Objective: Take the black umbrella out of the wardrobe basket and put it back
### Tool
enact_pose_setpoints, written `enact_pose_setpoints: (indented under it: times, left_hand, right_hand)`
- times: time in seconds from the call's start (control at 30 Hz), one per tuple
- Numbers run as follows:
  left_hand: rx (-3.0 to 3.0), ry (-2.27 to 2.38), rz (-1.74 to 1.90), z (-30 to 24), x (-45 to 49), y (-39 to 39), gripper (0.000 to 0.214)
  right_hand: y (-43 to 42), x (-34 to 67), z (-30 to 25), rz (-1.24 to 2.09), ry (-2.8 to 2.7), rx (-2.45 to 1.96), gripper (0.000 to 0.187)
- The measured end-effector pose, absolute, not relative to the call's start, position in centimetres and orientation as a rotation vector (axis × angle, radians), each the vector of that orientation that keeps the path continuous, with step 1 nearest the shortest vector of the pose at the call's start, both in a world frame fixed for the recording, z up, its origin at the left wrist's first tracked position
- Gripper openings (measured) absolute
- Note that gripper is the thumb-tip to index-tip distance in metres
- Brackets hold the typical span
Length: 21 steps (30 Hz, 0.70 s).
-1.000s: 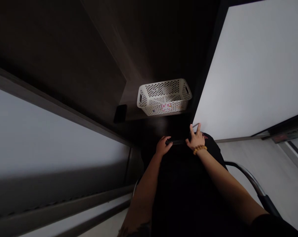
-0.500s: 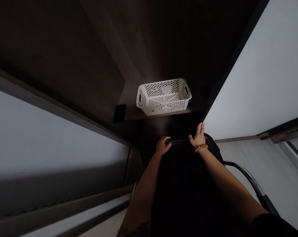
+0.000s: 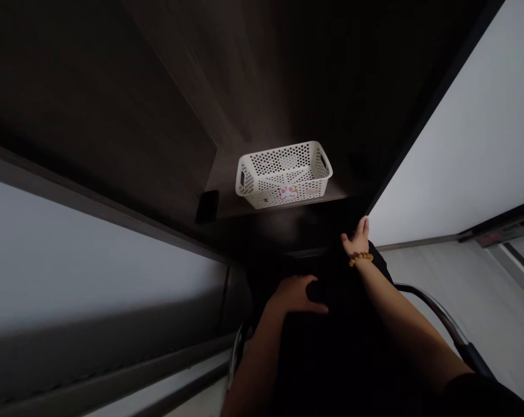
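My left hand [image 3: 297, 294] is over my dark clothing, close to my body, with thumb and fingers apart and nothing visible between them. Further right, my right hand [image 3: 356, 240] has its fingers stretched upward beside the lower end of the dark panel's edge [image 3: 377, 200]; whether they press on it I cannot tell. A yellow-brown beaded bracelet [image 3: 361, 259] circles the right wrist. Ahead of both hands, a white perforated plastic basket [image 3: 266, 200] with a pink cartoon sticker sits on a dark wooden shelf [image 3: 227, 205]. No contents show inside it.
At the shelf's left end is a black flat object [image 3: 207, 206]. Dark wood panels rise on both sides of the basket. A chair's metal armrest [image 3: 440, 315] curves at right over the pale floor [image 3: 431, 272]. Deep shadow hides the space under the shelf.
My left hand has come off a dark edge below the shelf and drawn back toward my body. My right hand has shifted slightly right. The basket stays on the shelf.
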<state>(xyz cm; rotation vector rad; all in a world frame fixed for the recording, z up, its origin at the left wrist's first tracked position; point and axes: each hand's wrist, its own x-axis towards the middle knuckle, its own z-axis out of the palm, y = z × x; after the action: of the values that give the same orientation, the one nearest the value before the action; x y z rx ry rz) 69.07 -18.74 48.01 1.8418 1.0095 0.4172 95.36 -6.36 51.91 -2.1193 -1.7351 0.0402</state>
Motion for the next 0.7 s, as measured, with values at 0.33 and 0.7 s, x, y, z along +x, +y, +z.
enact_pose_setpoints:
  times: [0.33,0.7]
  left_hand:
    - [2.092,1.125,0.216,49.8,72.1,-22.4,0.096]
    - [2.151,1.202,0.407,48.8,72.5,-24.3,0.093]
  right_hand:
    - [-6.3,96.9,53.9,0.074,-1.686,-2.147,0.11]
    - [-7.5,101.9,56.8,0.084,-1.821,-2.214,0.108]
